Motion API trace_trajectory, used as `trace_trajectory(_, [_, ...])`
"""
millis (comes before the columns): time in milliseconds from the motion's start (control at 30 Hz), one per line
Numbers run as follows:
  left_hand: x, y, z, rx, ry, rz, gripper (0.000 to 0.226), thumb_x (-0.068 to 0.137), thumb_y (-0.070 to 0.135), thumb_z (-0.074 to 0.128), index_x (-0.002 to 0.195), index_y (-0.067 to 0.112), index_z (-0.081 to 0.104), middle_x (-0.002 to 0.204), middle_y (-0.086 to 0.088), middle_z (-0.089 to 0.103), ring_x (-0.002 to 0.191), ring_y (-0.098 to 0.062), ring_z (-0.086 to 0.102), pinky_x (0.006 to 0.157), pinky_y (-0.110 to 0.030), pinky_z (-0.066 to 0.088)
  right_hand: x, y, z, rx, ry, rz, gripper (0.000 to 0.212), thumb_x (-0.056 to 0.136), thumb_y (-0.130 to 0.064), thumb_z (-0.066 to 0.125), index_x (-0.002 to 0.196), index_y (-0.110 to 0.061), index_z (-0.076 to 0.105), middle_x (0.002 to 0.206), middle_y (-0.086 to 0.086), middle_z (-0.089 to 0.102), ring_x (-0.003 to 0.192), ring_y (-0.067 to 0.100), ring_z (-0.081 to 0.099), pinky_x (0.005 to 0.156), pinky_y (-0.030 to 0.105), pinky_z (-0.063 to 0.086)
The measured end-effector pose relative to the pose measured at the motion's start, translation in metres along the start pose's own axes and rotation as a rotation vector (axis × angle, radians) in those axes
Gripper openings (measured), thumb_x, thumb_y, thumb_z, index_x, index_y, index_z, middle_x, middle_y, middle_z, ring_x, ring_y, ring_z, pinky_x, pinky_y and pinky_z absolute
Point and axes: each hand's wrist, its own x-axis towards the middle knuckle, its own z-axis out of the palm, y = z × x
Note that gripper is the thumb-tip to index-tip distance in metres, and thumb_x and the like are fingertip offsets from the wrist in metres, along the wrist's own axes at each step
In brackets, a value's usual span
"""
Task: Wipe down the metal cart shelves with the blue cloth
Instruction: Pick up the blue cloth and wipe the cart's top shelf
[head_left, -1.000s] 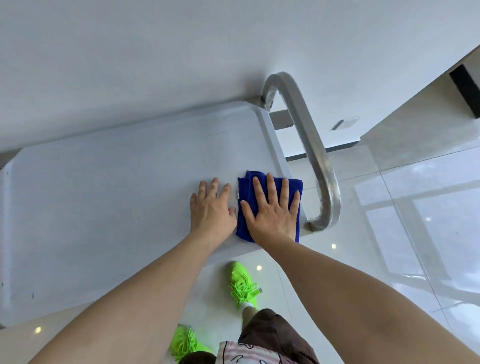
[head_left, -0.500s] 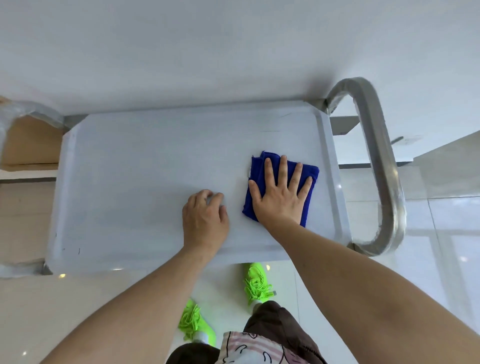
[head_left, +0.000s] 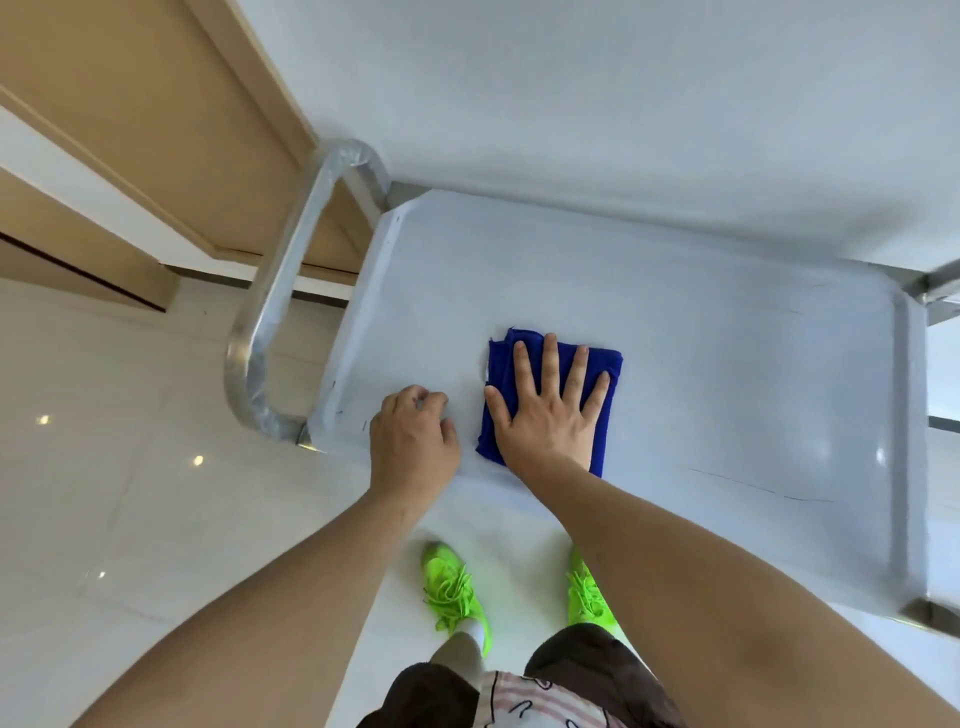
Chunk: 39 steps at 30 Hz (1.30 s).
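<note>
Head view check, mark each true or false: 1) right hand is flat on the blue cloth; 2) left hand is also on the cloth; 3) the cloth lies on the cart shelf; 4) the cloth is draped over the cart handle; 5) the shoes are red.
1) True: the right hand lies flat, fingers spread, on the blue cloth.
2) False: the left hand rests curled on the bare shelf beside the cloth.
3) True: the cloth lies folded on the cart shelf.
4) False: the handle at the shelf's left end is bare of cloth.
5) False: the shoes are bright green.
</note>
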Motion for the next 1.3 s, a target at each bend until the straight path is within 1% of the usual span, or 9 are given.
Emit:
trace_trajectory(167, [0.001,-0.052,-0.012,-0.024,0.001,-0.011,0.027,0.091,0.018,0.058,0.115,0.01,0.066,0.118,-0.008,0.062,0.112,-0.029,0.052,0.095,-0.041,0.044,0.0,-0.062,0.013,-0.015,0.0,-0.052,0.073,0.094,-0.071,-0.005,0.158,-0.036,-0.011,0.169,0.001,-0.013,0.151,0.037,-0.022,0.116,0.063,-0.017])
trace_trajectory(300, [0.006,-0.076,-0.016,-0.113,0.034,0.036,0.021,0.089,0.011,0.059,0.108,0.009,0.067,0.109,-0.006,0.064,0.103,-0.027,0.056,0.088,-0.038,0.048,0.009,-0.099,0.019,-0.025,0.005,-0.091,0.073,0.094,-0.071,-0.004,0.159,-0.036,-0.007,0.17,0.0,-0.009,0.151,0.036,-0.02,0.116,0.062,-0.017])
trace_trajectory(367, [0.007,-0.083,-0.017,-0.173,0.042,0.028,0.024,0.089,0.009,0.055,0.111,0.011,0.066,0.106,-0.003,0.065,0.101,-0.025,0.056,0.086,-0.034,0.048,0.014,-0.114,0.02,-0.026,0.006,-0.114,0.073,0.094,-0.072,-0.004,0.159,-0.037,-0.006,0.17,0.0,-0.007,0.152,0.036,-0.019,0.116,0.062,-0.016])
trace_trajectory(533, [0.013,-0.097,-0.022,-0.253,0.08,-0.013,0.035,0.087,0.004,0.057,0.121,0.009,0.063,0.112,-0.005,0.065,0.104,-0.022,0.059,0.089,-0.031,0.049,0.033,-0.141,0.02,-0.033,0.027,-0.214,0.072,0.095,-0.072,0.001,0.159,-0.038,0.001,0.17,0.0,0.0,0.153,0.036,-0.015,0.116,0.061,-0.018])
trace_trajectory(667, [0.025,-0.096,-0.023,-0.265,0.13,-0.108,0.038,0.085,-0.001,0.056,0.121,0.005,0.063,0.116,-0.01,0.064,0.106,-0.028,0.06,0.09,-0.037,0.05,0.057,-0.156,0.016,-0.028,0.024,-0.28,0.072,0.096,-0.071,0.005,0.159,-0.037,0.002,0.17,0.001,0.0,0.153,0.036,-0.014,0.116,0.061,-0.019])
trace_trajectory(800, [0.037,-0.085,-0.022,-0.22,0.167,-0.153,0.04,0.082,-0.003,0.061,0.12,0.006,0.062,0.116,-0.01,0.066,0.107,-0.029,0.06,0.092,-0.038,0.05,0.088,-0.164,0.007,0.008,0.02,-0.33,0.072,0.096,-0.07,0.008,0.16,-0.037,0.003,0.17,0.001,0.0,0.153,0.036,-0.013,0.116,0.061,-0.016])
trace_trajectory(1000, [0.054,-0.061,-0.012,-0.144,0.112,-0.212,0.054,0.084,0.01,0.07,0.135,0.009,0.051,0.133,-0.011,0.058,0.122,-0.028,0.052,0.102,-0.04,0.046,0.121,-0.16,-0.004,0.036,0.024,-0.349,0.071,0.097,-0.069,0.009,0.16,-0.037,0.004,0.17,0.0,0.001,0.153,0.035,-0.012,0.117,0.06,-0.014])
trace_trajectory(1100, [0.06,-0.054,-0.01,-0.065,0.073,-0.194,0.059,0.084,0.016,0.069,0.139,0.01,0.046,0.14,-0.013,0.051,0.128,-0.03,0.048,0.104,-0.043,0.043,0.138,-0.156,-0.011,0.056,0.037,-0.342,0.071,0.097,-0.068,0.012,0.16,-0.036,0.007,0.17,-0.001,0.003,0.154,0.035,-0.01,0.117,0.059,-0.015])
trace_trajectory(1300, [0.065,-0.036,-0.008,0.046,0.015,-0.121,0.056,0.088,0.025,0.064,0.14,0.014,0.047,0.147,-0.012,0.045,0.133,-0.029,0.042,0.104,-0.043,0.041,0.15,-0.127,-0.02,0.091,0.05,-0.291,0.069,0.099,-0.067,0.012,0.16,-0.037,0.007,0.17,-0.004,0.004,0.154,0.031,-0.009,0.119,0.056,-0.015])
